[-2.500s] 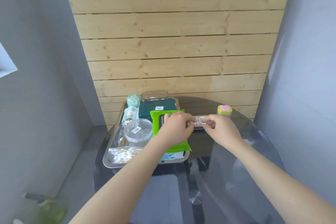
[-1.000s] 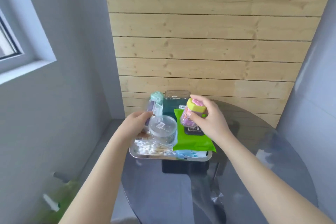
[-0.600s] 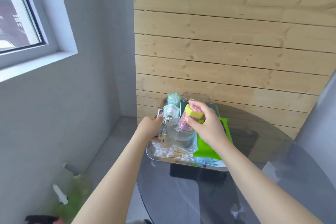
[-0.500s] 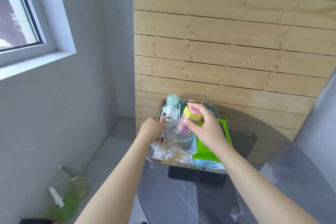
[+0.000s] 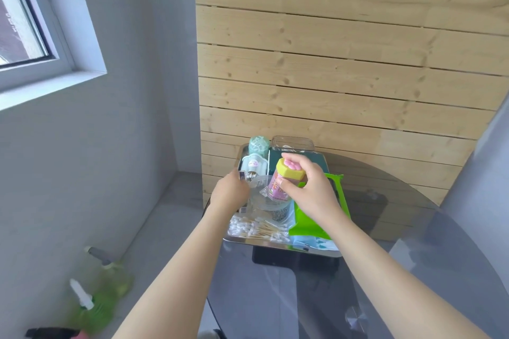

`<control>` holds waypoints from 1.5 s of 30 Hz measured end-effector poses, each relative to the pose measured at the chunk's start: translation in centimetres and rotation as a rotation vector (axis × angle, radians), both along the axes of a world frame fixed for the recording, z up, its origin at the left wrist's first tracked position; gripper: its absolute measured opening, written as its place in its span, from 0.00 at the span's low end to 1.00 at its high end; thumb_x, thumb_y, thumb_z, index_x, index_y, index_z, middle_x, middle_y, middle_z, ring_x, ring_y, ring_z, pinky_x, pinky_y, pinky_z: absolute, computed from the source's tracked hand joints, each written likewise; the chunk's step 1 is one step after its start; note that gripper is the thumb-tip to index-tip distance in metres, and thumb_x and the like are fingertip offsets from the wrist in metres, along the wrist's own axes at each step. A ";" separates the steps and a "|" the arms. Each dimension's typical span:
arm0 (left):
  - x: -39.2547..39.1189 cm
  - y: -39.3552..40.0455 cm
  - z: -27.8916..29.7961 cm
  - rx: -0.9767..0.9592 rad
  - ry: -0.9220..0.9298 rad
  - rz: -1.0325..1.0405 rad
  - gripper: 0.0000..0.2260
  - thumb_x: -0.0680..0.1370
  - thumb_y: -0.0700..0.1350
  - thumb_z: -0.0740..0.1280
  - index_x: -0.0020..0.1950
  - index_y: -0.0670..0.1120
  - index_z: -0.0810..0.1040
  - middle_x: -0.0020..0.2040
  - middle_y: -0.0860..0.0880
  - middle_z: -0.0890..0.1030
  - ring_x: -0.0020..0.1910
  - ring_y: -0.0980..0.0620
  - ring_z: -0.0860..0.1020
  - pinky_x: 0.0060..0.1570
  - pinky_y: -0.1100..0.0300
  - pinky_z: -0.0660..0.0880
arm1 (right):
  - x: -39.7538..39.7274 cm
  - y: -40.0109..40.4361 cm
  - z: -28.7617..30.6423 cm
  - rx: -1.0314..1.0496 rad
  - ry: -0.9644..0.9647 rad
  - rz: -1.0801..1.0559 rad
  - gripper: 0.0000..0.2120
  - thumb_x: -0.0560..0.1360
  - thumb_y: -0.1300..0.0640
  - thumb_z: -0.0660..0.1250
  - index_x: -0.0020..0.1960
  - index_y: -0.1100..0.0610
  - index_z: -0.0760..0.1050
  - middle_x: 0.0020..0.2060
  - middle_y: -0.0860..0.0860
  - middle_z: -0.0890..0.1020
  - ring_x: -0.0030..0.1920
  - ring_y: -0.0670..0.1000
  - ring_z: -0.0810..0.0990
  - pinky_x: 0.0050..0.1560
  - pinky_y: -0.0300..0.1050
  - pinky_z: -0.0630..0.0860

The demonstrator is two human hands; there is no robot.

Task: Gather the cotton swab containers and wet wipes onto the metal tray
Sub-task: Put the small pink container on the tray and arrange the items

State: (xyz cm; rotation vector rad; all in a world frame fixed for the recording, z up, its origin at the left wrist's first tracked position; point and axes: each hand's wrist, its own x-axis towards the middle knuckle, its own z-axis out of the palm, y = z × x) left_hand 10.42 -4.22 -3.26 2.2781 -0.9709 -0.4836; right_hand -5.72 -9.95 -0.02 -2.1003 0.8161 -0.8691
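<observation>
We stand over the glass table [image 5: 358, 283], where the metal tray [image 5: 275, 243] sits against the wooden wall, already crowded. Going down in size, we see the green wipes pack [image 5: 325, 217] lying along the tray's right side, partly over a blue pack [image 5: 316, 245] at the front edge. A clear round tub [image 5: 264, 198] sits mid-tray, a bag of loose swabs [image 5: 256, 228] lies in front of it, and a green-capped jar [image 5: 258, 145] and a clear box [image 5: 292, 143] stand at the back.

Our right hand [image 5: 314, 192] is closed around the small pink jar [image 5: 278, 187] with the yellow lid, holding it tilted just above the round tub and not yet set down. Our left hand [image 5: 230, 195] is curled at the tray's left edge on a small clear container [image 5: 246, 177]; we cannot tell how firmly it grips.

We judge the step in hand to be placing this last jar, so the gathering is nearly done. The next move calls for finding a bare spot, since the tray is packed: we would lower the jar upright beside the tub, not on top of it, where it might tip. The left hand may need to nudge its container aside to open room.
</observation>
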 end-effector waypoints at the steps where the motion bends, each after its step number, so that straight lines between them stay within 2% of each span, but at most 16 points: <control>1: 0.0 0.0 -0.1 -0.016 -0.012 -0.010 0.19 0.80 0.43 0.52 0.71 0.50 0.65 0.51 0.41 0.80 0.37 0.48 0.73 0.33 0.59 0.67 | -0.1 0.0 0.0 0.002 -0.002 0.001 0.22 0.72 0.58 0.70 0.65 0.48 0.72 0.58 0.51 0.74 0.54 0.42 0.72 0.49 0.21 0.64; 2: 0.0 -0.2 -0.2 -0.029 -0.028 -0.030 0.20 0.81 0.44 0.52 0.73 0.53 0.62 0.53 0.42 0.80 0.38 0.48 0.73 0.35 0.59 0.69 | -0.2 0.0 0.0 0.006 -0.002 0.000 0.22 0.72 0.59 0.70 0.65 0.48 0.72 0.57 0.51 0.74 0.52 0.41 0.72 0.47 0.18 0.63; 5: 0.0 -0.3 -0.5 -0.015 -0.059 -0.086 0.17 0.81 0.47 0.53 0.70 0.52 0.66 0.55 0.44 0.79 0.48 0.45 0.75 0.46 0.54 0.74 | -0.5 0.0 0.1 0.019 -0.004 0.008 0.22 0.72 0.59 0.70 0.65 0.49 0.72 0.57 0.50 0.74 0.51 0.34 0.72 0.45 0.16 0.63; 8: 0.4 -0.5 -0.6 0.041 -0.002 -0.129 0.19 0.81 0.46 0.52 0.73 0.49 0.65 0.49 0.45 0.78 0.57 0.41 0.75 0.48 0.54 0.73 | -0.7 -0.1 0.1 0.026 0.005 0.006 0.23 0.72 0.59 0.70 0.65 0.47 0.72 0.57 0.49 0.74 0.53 0.38 0.72 0.49 0.20 0.64; 11: 0.7 -0.6 -0.3 0.098 0.007 -0.175 0.22 0.80 0.39 0.48 0.73 0.50 0.65 0.36 0.51 0.72 0.47 0.44 0.72 0.45 0.59 0.66 | -0.7 -0.2 0.1 0.029 0.000 0.007 0.23 0.72 0.58 0.71 0.64 0.47 0.72 0.56 0.48 0.75 0.55 0.42 0.73 0.53 0.30 0.67; 13: 0.7 -0.6 -0.1 0.133 -0.036 -0.214 0.24 0.80 0.36 0.46 0.72 0.50 0.66 0.34 0.50 0.69 0.39 0.47 0.68 0.40 0.60 0.64 | -0.7 -0.2 0.2 0.026 0.008 0.010 0.23 0.72 0.58 0.70 0.65 0.47 0.72 0.56 0.47 0.75 0.56 0.43 0.72 0.56 0.34 0.66; 15: 0.6 -0.3 0.1 0.163 -0.062 -0.238 0.25 0.79 0.35 0.45 0.72 0.51 0.65 0.33 0.50 0.69 0.38 0.48 0.66 0.36 0.62 0.64 | -0.6 -0.2 0.2 0.019 0.022 0.014 0.23 0.72 0.58 0.70 0.65 0.47 0.72 0.55 0.47 0.74 0.55 0.43 0.72 0.56 0.35 0.66; 19: 0.5 -0.1 0.0 0.136 -0.088 -0.199 0.26 0.79 0.34 0.45 0.74 0.51 0.62 0.33 0.50 0.68 0.32 0.54 0.59 0.52 0.59 0.67 | -0.5 -0.4 0.0 -0.004 0.029 -0.009 0.23 0.72 0.59 0.70 0.66 0.48 0.72 0.55 0.48 0.73 0.52 0.42 0.72 0.48 0.23 0.66; 21: 0.4 -0.1 -0.1 0.097 -0.050 -0.176 0.25 0.79 0.35 0.45 0.74 0.50 0.62 0.34 0.49 0.70 0.35 0.53 0.63 0.59 0.55 0.68 | -0.4 -0.5 -0.1 -0.023 0.051 -0.025 0.23 0.72 0.59 0.71 0.66 0.48 0.72 0.55 0.49 0.74 0.53 0.43 0.72 0.49 0.29 0.66; 23: 0.3 0.0 -0.2 0.029 0.025 -0.130 0.23 0.81 0.38 0.46 0.75 0.50 0.61 0.38 0.47 0.76 0.52 0.47 0.70 0.64 0.53 0.68 | -0.4 -0.7 -0.4 -0.036 0.051 -0.046 0.23 0.72 0.58 0.71 0.65 0.48 0.72 0.56 0.50 0.75 0.54 0.44 0.73 0.53 0.34 0.66; 25: 0.4 -0.1 -0.4 -0.027 0.038 -0.082 0.22 0.81 0.43 0.48 0.75 0.50 0.62 0.52 0.44 0.80 0.65 0.42 0.67 0.68 0.50 0.65 | -0.2 -1.1 -0.4 -0.038 0.025 -0.082 0.23 0.71 0.57 0.72 0.64 0.48 0.72 0.56 0.50 0.76 0.55 0.46 0.74 0.52 0.36 0.67; 28: 0.1 -0.4 -0.2 -0.048 -0.051 -0.077 0.20 0.81 0.45 0.50 0.71 0.53 0.69 0.69 0.47 0.73 0.70 0.43 0.62 0.67 0.48 0.59 | 0.2 -1.5 -0.4 -0.070 0.060 -0.151 0.22 0.69 0.53 0.73 0.60 0.48 0.71 0.54 0.50 0.76 0.52 0.49 0.76 0.44 0.42 0.69; 32: -0.8 -0.4 -0.3 -0.062 -0.108 -0.187 0.18 0.80 0.46 0.53 0.67 0.56 0.74 0.71 0.55 0.71 0.71 0.49 0.62 0.66 0.49 0.55 | 0.9 -1.5 -0.4 -0.126 0.187 -0.161 0.21 0.69 0.51 0.72 0.59 0.50 0.68 0.51 0.49 0.75 0.48 0.50 0.75 0.40 0.43 0.67; 38: -0.6 -0.8 -1.0 -0.031 -0.204 -0.191 0.14 0.80 0.48 0.55 0.62 0.56 0.75 0.61 0.52 0.76 0.67 0.51 0.66 0.68 0.51 0.54 | 0.9 -1.7 -0.5 -0.151 0.251 -0.138 0.20 0.69 0.48 0.72 0.58 0.47 0.70 0.51 0.49 0.77 0.48 0.51 0.75 0.40 0.42 0.66; 43: 0.2 -1.0 -0.1 -0.239 0.057 -0.091 0.18 0.80 0.43 0.53 0.66 0.53 0.73 0.58 0.51 0.80 0.59 0.47 0.76 0.67 0.47 0.64 | 2.2 -2.8 -0.2 -0.137 0.124 -0.143 0.20 0.70 0.52 0.72 0.59 0.50 0.70 0.54 0.50 0.78 0.51 0.51 0.75 0.43 0.42 0.68; 45: 0.8 -1.3 0.5 -0.354 0.183 -0.023 0.18 0.79 0.41 0.53 0.65 0.49 0.75 0.60 0.48 0.80 0.57 0.47 0.76 0.64 0.51 0.69 | 3.7 -3.2 0.3 -0.144 0.117 -0.122 0.20 0.70 0.53 0.72 0.58 0.54 0.68 0.54 0.51 0.77 0.52 0.52 0.76 0.44 0.43 0.69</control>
